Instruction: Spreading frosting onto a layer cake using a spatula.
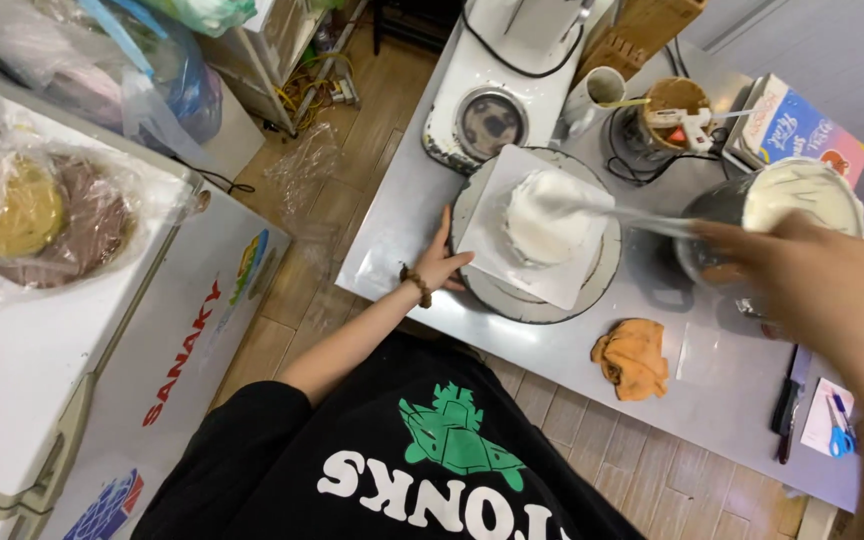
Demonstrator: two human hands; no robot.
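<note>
A small round cake (549, 222) covered in white cream sits on a white square board (492, 235) atop a round turntable (532, 300). My left hand (439, 262) rests open against the turntable's left rim, a bead bracelet on its wrist. My right hand (812, 275) is raised close to the camera and grips a long metal spatula (612, 212), whose cream-coated blade lies across the cake's top. A bowl of white cream (802, 195) stands just behind that hand.
The steel table (402, 215) also carries an orange cloth (634, 357), a stand mixer base (487, 120), a mug (597, 92), a carton (797, 125), a knife (787, 400) and blue scissors (840, 425). A white chest freezer (132, 330) with bagged cakes stands on the left.
</note>
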